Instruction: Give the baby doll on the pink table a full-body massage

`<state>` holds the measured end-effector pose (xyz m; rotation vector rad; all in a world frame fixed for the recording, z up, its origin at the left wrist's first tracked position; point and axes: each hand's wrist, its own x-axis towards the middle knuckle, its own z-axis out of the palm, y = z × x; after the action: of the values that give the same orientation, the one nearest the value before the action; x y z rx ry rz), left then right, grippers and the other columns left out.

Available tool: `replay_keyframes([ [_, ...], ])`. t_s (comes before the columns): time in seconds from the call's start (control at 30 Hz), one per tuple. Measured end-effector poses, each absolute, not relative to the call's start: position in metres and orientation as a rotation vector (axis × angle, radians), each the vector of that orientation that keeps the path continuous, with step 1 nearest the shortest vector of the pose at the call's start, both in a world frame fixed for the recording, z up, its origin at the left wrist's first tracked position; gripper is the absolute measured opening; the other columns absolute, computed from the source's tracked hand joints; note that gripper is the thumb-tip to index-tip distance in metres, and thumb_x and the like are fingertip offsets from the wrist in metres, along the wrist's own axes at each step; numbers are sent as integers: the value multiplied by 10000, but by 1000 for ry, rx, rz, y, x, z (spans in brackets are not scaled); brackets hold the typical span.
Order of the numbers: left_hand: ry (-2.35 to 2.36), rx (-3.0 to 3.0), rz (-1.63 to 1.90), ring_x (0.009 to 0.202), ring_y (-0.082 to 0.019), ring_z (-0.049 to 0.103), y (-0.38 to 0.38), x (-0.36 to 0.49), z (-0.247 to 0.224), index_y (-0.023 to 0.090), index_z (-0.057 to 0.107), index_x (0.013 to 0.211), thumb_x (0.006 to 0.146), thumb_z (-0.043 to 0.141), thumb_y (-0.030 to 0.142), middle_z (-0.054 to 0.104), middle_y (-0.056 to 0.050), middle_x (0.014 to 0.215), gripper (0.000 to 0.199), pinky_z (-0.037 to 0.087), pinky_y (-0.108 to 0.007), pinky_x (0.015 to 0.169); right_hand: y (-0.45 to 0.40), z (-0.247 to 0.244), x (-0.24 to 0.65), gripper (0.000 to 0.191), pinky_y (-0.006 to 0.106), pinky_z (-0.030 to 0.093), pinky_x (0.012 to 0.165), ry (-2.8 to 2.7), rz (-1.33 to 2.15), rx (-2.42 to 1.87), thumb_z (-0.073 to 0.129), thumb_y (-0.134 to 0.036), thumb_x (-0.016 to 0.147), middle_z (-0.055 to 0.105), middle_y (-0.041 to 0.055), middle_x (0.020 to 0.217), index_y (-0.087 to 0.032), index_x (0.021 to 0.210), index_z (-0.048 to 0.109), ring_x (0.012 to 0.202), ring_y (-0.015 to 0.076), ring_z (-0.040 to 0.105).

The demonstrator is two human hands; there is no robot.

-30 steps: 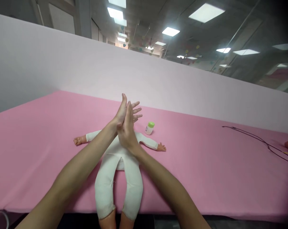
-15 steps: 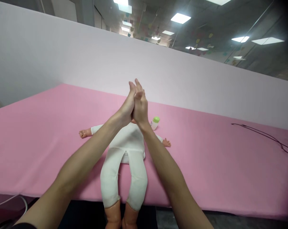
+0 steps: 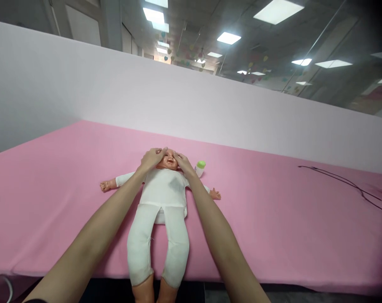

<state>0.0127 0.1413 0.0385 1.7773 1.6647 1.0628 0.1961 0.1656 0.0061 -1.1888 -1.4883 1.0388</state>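
A baby doll (image 3: 162, 189) in a white shirt and white leggings lies on its back, arms spread and lower legs reaching past the front edge. My left hand (image 3: 152, 158) is curved round one side of the doll's head, its thumb near the forehead. Round the other side of the head (image 3: 169, 160) curls my right hand (image 3: 183, 163), with fingertips by the doll's eye and temple. Between the hands, part of the doll's face shows. Close beyond my right hand stands a small bottle (image 3: 199, 169) with a green cap, leaning slightly.
Pink cloth (image 3: 273, 219) covers the table. A pale partition (image 3: 209, 109) runs along the back and left. To the right lies a thin black cable (image 3: 345, 182). A white cord (image 3: 8, 286) hangs at the lower left corner.
My hands were pressed palm to palm above the doll's head. They have come apart and moved down onto the two sides of the head, so the face now shows.
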Motion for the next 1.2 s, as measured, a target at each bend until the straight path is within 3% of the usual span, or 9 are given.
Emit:
replay_keyframes([
  [0.1, 1660, 1791, 1056, 1005, -296, 737, 136, 17, 39, 258, 809, 1021, 973, 501, 683, 816, -99, 1098, 527, 479, -336, 813, 161, 7, 197, 486, 334, 599, 836, -1414, 1197, -1193, 706, -659, 872, 760, 58, 1218, -252, 1137, 734, 1049, 224, 723],
  [0.23, 1699, 1709, 1094, 1049, -309, 725, 138, 17, 37, 246, 793, 1118, 853, 663, 706, 784, -121, 1242, 547, 460, -318, 775, 148, 18, 196, 469, 283, 582, 719, -1379, 1213, -1204, 741, -630, 856, 762, 53, 1185, -255, 1139, 746, 1003, 221, 721],
  [0.33, 1652, 1678, 1117, 1061, -292, 721, 145, 14, 29, 244, 800, 1088, 881, 654, 640, 764, -103, 1303, 470, 453, -307, 766, 142, 22, 195, 431, 265, 555, 673, -1390, 1147, -1220, 683, -620, 898, 770, 58, 1088, -221, 1044, 752, 944, 214, 705],
  [0.43, 1621, 1740, 1131, 928, -257, 719, 150, 9, 23, 228, 803, 933, 981, 526, 555, 817, -87, 1076, 432, 436, -304, 719, 140, 23, 197, 444, 283, 560, 683, -1395, 1107, -1245, 660, -636, 910, 772, 65, 1022, -207, 991, 742, 920, 221, 695],
  [0.57, 1599, 1771, 1089, 700, -224, 662, 154, 5, 22, 200, 754, 767, 1031, 403, 577, 748, -69, 735, 579, 388, -305, 622, 139, 30, 201, 456, 313, 581, 770, -1446, 1169, -1213, 690, -631, 904, 771, 83, 1154, -229, 1106, 759, 1022, 241, 709],
  [0.77, 1553, 1643, 1119, 939, -271, 724, 155, 7, 24, 244, 811, 1012, 863, 669, 692, 814, -86, 1086, 493, 453, -303, 718, 142, 32, 199, 457, 349, 564, 922, -1521, 1100, -1213, 723, -612, 878, 766, 86, 1215, -233, 1130, 766, 1096, 249, 708],
  [0.9, 1628, 1742, 1077, 845, -253, 702, 152, 7, 26, 226, 789, 859, 975, 539, 581, 801, -71, 886, 450, 417, -305, 684, 152, 19, 198, 457, 352, 551, 945, -1533, 1022, -1164, 637, -638, 915, 776, 58, 1126, -220, 1046, 763, 1080, 232, 691],
  [1.03, 1642, 1769, 1094, 677, -224, 632, 151, 5, 28, 219, 678, 678, 1024, 449, 521, 688, -52, 652, 514, 360, -314, 613, 156, 14, 202, 506, 368, 585, 819, -1472, 1026, -1280, 596, -691, 921, 766, 54, 974, -215, 998, 750, 967, 251, 688],
  [1.2, 1598, 1772, 1091, 640, -215, 616, 150, 6, 30, 219, 676, 670, 1006, 440, 639, 677, -49, 633, 587, 360, -318, 602, 149, 23, 205, 515, 339, 572, 857, -1555, 1102, -1208, 679, -678, 885, 765, 77, 1130, -230, 1130, 749, 1056, 253, 687],
])
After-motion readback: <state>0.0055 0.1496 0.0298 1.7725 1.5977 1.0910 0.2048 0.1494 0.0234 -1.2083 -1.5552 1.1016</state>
